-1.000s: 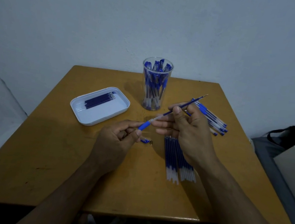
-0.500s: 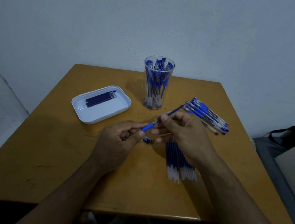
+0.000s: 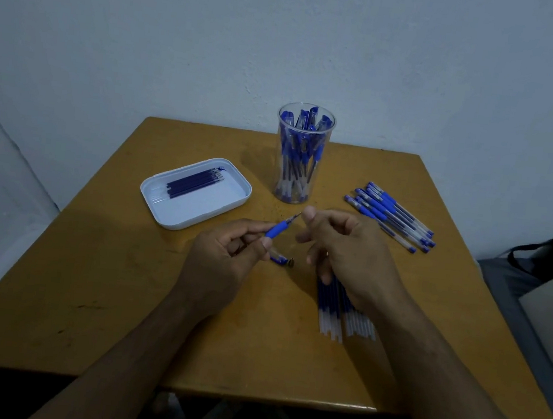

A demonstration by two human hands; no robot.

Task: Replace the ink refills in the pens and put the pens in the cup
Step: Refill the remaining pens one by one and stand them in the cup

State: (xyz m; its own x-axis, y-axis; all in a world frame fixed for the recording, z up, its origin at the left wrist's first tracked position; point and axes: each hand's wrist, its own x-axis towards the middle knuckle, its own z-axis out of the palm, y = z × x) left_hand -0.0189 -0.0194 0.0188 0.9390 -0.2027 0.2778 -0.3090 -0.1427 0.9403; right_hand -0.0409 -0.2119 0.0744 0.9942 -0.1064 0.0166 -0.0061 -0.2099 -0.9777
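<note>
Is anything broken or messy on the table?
Nothing looks broken. Two tiny loose bits, a blue pen piece and a small dark metal tip, lie on the yellow-brown wooden table between the hands. They look like parts of the blue-grip pen the left hand holds.

Left hand gripped the pen between thumb and curled fingers; right hand hovered just right of the pen's tip, fingers loosely curled.
</note>
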